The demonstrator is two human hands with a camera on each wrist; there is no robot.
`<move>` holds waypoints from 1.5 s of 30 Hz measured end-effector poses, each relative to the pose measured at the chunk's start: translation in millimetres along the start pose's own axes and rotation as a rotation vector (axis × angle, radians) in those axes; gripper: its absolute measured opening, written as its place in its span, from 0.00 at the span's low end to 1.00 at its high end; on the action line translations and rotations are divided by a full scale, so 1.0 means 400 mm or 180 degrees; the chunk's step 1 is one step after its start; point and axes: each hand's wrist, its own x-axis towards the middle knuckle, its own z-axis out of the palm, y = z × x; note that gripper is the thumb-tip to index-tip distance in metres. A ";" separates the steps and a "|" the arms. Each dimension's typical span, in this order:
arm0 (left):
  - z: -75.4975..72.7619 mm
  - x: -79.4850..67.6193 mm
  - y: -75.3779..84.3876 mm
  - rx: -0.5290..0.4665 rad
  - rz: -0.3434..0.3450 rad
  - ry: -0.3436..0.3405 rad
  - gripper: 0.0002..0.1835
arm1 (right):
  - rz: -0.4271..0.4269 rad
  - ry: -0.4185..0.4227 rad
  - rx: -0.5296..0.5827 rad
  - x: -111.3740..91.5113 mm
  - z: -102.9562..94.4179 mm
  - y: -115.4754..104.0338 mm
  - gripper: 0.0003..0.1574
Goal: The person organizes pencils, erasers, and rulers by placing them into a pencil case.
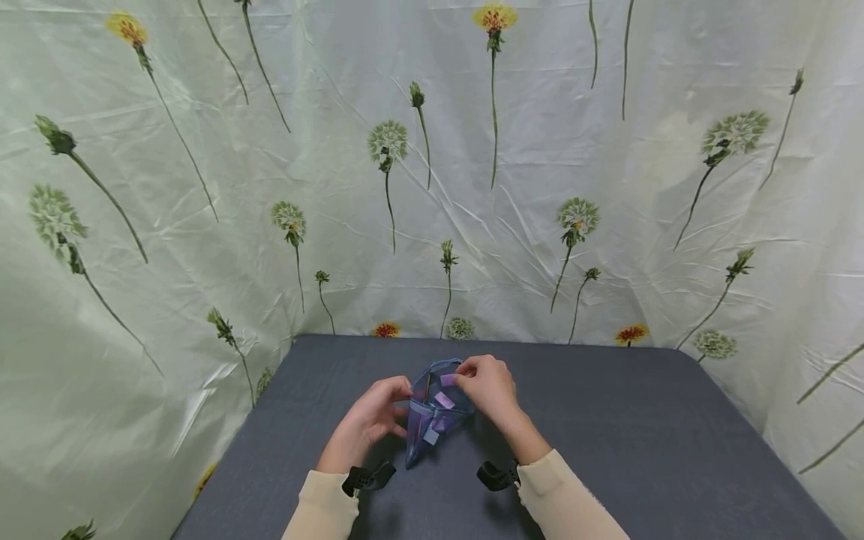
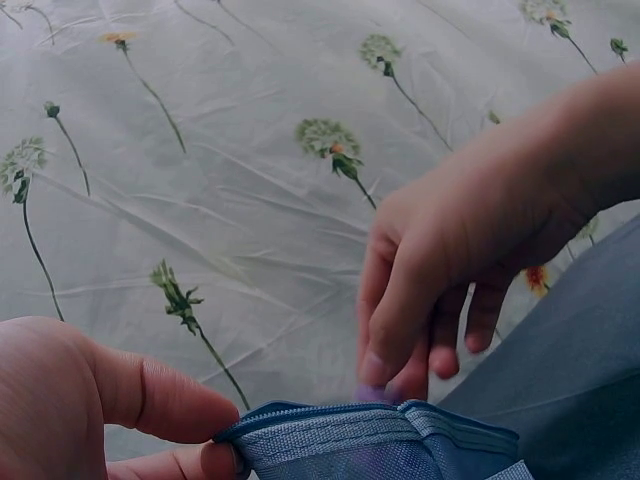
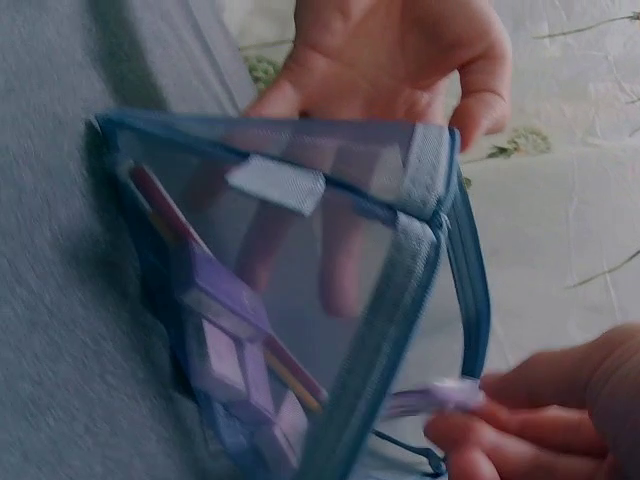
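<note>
A blue mesh zipper pouch (image 1: 416,427) stands tilted above the table, its zipped mouth open. My left hand (image 1: 374,412) pinches the pouch's rim between thumb and forefinger, while its other fingers lie behind the mesh in the right wrist view. At the mouth, my right hand (image 1: 489,386) pinches a small purple block (image 3: 435,398), which looks like an eraser. Through the mesh show several more purple blocks (image 3: 225,295) and thin pencil-like sticks (image 3: 165,205), reddish and yellow. In the left wrist view the pouch's zipper edge (image 2: 330,420) hides most of the pinched block.
A dark grey cloth-covered table (image 1: 607,435) lies beneath both hands. Behind it hangs a pale curtain (image 1: 432,285) printed with dandelions. A white tag (image 3: 275,185) is on the pouch's side, and a blue zipper pull (image 3: 425,455) dangles near the mouth.
</note>
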 end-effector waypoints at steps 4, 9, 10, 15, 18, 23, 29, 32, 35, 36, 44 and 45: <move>0.003 -0.001 0.001 0.0015 0.0007 0.0011 0.10 | -0.0139 -0.0216 0.0181 -0.005 0.010 -0.002 0.03; 0.005 -0.002 0.002 0.0025 0.0022 0.0019 0.10 | -0.0200 -0.0225 0.0192 -0.009 0.005 0.005 0.03; 0.005 -0.002 0.002 0.0027 0.0022 0.0017 0.10 | -0.0204 -0.0226 0.0188 -0.009 0.002 0.007 0.03; 0.003 -0.001 -0.002 0.0036 0.0019 0.0015 0.10 | -0.0176 -0.0204 0.0191 -0.012 -0.016 0.013 0.03; 0.005 0.000 -0.003 0.0030 0.0023 0.0014 0.10 | -0.0152 -0.0177 0.0192 -0.017 -0.031 0.015 0.03; 0.011 -0.001 -0.002 0.0063 0.0036 0.0029 0.10 | -0.0178 -0.0137 0.0230 -0.027 -0.061 0.013 0.04; 0.018 -0.001 -0.003 0.0146 0.0047 0.0106 0.10 | -0.0120 -0.0062 0.0194 -0.043 -0.092 0.014 0.03; 0.022 -0.003 -0.006 0.0248 0.0081 0.0134 0.10 | -0.0111 -0.0015 0.0189 -0.049 -0.101 0.022 0.04; 0.027 -0.004 -0.008 0.0317 0.0108 0.0143 0.11 | -0.0087 0.0037 0.0196 -0.055 -0.109 0.033 0.04; 0.029 -0.004 -0.009 0.0332 0.0117 0.0151 0.11 | -0.0080 0.0055 0.0200 -0.056 -0.112 0.037 0.04; 0.055 -0.005 -0.015 0.0743 0.0276 0.0116 0.10 | 0.0001 0.0091 0.0218 -0.067 -0.126 0.071 0.03; 0.060 -0.006 -0.015 0.0833 0.0317 0.0103 0.10 | 0.0005 0.0093 0.0211 -0.067 -0.126 0.076 0.03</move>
